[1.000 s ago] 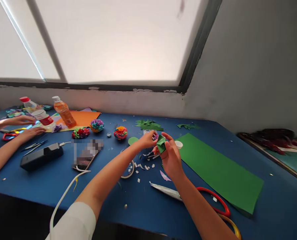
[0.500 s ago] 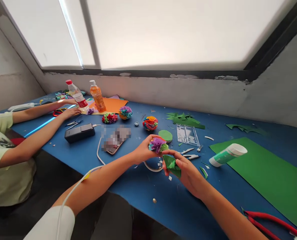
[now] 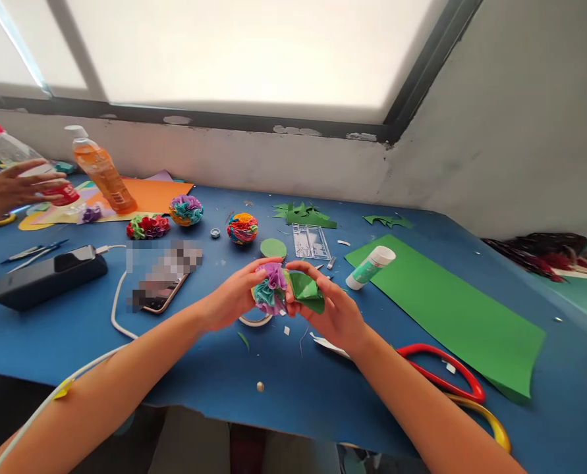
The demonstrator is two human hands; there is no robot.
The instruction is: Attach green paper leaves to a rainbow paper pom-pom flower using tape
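Between the fingers of my left hand (image 3: pixel 226 299) is a ruffled paper flower ball (image 3: pixel 271 288) in purple and teal. My right hand (image 3: pixel 340 313) grips a folded piece of green paper (image 3: pixel 307 291), its fingertips close against the ball's right side. Whether the two pieces touch is hidden by my fingers. Below them on the table lies a white ring (image 3: pixel 255 320), partly covered by my left hand. A green paper disc (image 3: pixel 273 249) rests just beyond my fingers. Scissors with red and yellow handles (image 3: pixel 454 375) lie beside my right forearm.
Behind stand more paper balls (image 3: pixel 242 228), a glue stick (image 3: pixel 371 267) and a clear plastic case (image 3: pixel 311 241). A large green sheet (image 3: pixel 446 316) covers the right side. On the left are a phone (image 3: pixel 167 289), a power bank (image 3: pixel 49 276), an orange drink bottle (image 3: pixel 103 172) and another person's hand (image 3: pixel 19 189).
The view has swung to the right. My hands have come closer together, bringing the green paper beside the flower ball. The other person's hand has lifted in front of the red-capped bottle.
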